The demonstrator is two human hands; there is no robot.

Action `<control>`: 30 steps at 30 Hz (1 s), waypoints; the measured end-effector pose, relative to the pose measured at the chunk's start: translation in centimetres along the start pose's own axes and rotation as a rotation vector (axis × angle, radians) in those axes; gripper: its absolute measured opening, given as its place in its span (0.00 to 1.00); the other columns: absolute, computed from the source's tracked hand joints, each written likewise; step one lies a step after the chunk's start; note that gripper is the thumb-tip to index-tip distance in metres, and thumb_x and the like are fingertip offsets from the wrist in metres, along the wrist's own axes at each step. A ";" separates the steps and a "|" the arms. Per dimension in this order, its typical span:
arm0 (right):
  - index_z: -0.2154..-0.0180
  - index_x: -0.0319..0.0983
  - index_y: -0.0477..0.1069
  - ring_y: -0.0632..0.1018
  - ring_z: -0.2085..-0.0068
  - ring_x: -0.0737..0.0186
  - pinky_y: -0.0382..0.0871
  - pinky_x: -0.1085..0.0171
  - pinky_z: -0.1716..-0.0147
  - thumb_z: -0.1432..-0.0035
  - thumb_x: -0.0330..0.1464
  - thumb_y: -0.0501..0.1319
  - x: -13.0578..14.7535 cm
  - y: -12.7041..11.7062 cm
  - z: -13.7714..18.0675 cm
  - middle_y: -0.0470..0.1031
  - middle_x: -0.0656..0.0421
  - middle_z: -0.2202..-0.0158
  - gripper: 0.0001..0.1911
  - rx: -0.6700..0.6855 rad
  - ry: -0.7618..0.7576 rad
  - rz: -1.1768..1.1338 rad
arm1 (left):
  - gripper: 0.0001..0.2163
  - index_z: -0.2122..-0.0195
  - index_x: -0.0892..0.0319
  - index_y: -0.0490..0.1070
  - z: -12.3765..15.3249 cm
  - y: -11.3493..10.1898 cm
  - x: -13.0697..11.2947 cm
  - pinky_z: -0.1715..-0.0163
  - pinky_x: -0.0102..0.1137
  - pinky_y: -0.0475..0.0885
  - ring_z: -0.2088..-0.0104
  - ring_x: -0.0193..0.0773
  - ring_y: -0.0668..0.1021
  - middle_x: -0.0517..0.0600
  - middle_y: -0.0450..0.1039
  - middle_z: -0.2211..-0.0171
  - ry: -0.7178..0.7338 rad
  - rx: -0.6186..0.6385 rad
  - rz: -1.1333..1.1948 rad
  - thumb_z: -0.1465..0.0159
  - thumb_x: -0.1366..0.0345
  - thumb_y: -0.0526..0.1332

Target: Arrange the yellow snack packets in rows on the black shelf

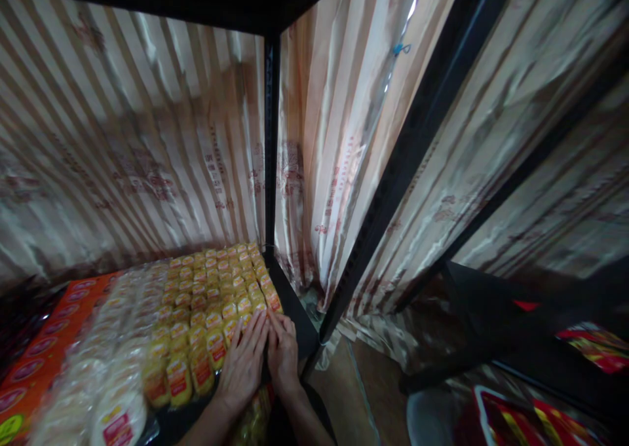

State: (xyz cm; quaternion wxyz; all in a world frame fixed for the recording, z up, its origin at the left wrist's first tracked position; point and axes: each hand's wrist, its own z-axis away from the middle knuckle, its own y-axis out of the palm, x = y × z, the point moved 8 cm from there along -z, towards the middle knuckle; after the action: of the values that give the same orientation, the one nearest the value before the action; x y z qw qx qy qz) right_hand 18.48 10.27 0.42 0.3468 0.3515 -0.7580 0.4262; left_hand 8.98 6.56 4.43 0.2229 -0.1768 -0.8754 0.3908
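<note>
Both of my hands rest side by side at the near right corner of a dark shelf (pixel 295 315). My left hand (pixel 244 362) lies flat with its fingers stretched out on a block of small yellow packets (pixel 216 289) with red labels. My right hand (pixel 282 354) lies next to it, fingers together and extended, touching the right edge of the same packets by the shelf rim. Neither hand grips anything that I can see.
Rows of pale round packets (pixel 113 367) and orange packets (pixel 44 341) fill the shelf to the left. A black upright post (pixel 270 145) and a slanted black frame bar (pixel 417 138) stand before striped curtains (pixel 147 138). Red and yellow packages (pixel 521 420) lie at the lower right.
</note>
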 end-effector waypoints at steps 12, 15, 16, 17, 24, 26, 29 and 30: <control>0.37 0.32 0.42 0.40 0.34 0.61 0.37 0.53 0.37 0.38 0.47 0.36 -0.9 3.6 -5.7 0.41 0.54 0.34 0.35 0.114 0.226 -0.139 | 0.21 0.45 0.62 0.63 0.6 0.9 0.2 0.37 0.41 0.41 0.37 0.39 0.53 0.51 0.61 0.41 -0.017 -0.018 0.038 0.40 0.70 0.49; 0.37 0.31 0.43 0.40 0.35 0.59 0.36 0.52 0.37 0.38 0.46 0.37 -1.2 4.2 -5.3 0.41 0.54 0.34 0.35 0.137 0.220 -0.088 | 0.19 0.46 0.60 0.64 0.8 1.4 0.4 0.37 0.40 0.42 0.37 0.37 0.55 0.51 0.64 0.43 -0.059 -0.031 0.056 0.39 0.68 0.49; 0.37 0.30 0.43 0.40 0.35 0.58 0.37 0.52 0.37 0.38 0.46 0.37 -1.4 4.2 -5.3 0.42 0.53 0.35 0.35 0.144 0.216 -0.063 | 0.19 0.46 0.60 0.64 0.8 1.4 0.4 0.37 0.40 0.42 0.37 0.37 0.55 0.50 0.65 0.43 -0.074 -0.037 0.054 0.39 0.67 0.49; 0.38 0.29 0.45 0.41 0.35 0.57 0.38 0.51 0.37 0.38 0.45 0.38 -1.7 4.1 -5.4 0.44 0.52 0.35 0.35 0.148 0.208 -0.035 | 0.19 0.47 0.60 0.65 0.7 1.3 0.4 0.37 0.39 0.41 0.38 0.37 0.56 0.50 0.65 0.43 -0.084 -0.040 0.050 0.39 0.67 0.49; 0.39 0.32 0.52 0.48 0.35 0.57 0.43 0.52 0.38 0.38 0.46 0.43 -2.1 3.2 -8.2 0.50 0.52 0.36 0.33 0.115 0.127 -0.011 | 0.20 0.46 0.61 0.64 0.1 0.9 0.3 0.37 0.39 0.37 0.37 0.36 0.53 0.50 0.64 0.43 -0.080 -0.014 0.003 0.39 0.66 0.49; 0.39 0.33 0.50 0.48 0.35 0.59 0.43 0.53 0.38 0.38 0.47 0.42 -2.2 3.6 -8.6 0.49 0.52 0.36 0.33 0.121 0.165 -0.067 | 0.20 0.46 0.60 0.64 0.2 1.1 0.3 0.37 0.40 0.38 0.37 0.37 0.54 0.50 0.63 0.42 -0.084 -0.002 -0.007 0.38 0.66 0.48; 0.38 0.35 0.49 0.49 0.36 0.60 0.43 0.54 0.38 0.38 0.48 0.39 -2.3 4.3 -8.4 0.49 0.53 0.36 0.33 0.123 0.224 -0.130 | 0.19 0.46 0.59 0.64 0.4 1.4 0.3 0.37 0.40 0.40 0.37 0.37 0.55 0.49 0.64 0.43 -0.089 0.001 -0.019 0.38 0.66 0.48; 0.38 0.36 0.50 0.51 0.36 0.60 0.44 0.54 0.38 0.38 0.47 0.38 -2.0 4.5 -8.2 0.51 0.54 0.36 0.33 0.130 0.223 -0.142 | 0.19 0.47 0.60 0.64 0.4 1.4 0.3 0.37 0.40 0.40 0.37 0.36 0.55 0.49 0.65 0.44 -0.087 -0.004 -0.019 0.38 0.66 0.48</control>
State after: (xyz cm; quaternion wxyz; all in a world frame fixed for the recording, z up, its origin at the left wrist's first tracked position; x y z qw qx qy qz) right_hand 17.69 19.82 0.21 0.4347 0.3763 -0.6587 0.4853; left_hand 8.76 7.35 3.18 0.1883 -0.1516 -0.8867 0.3942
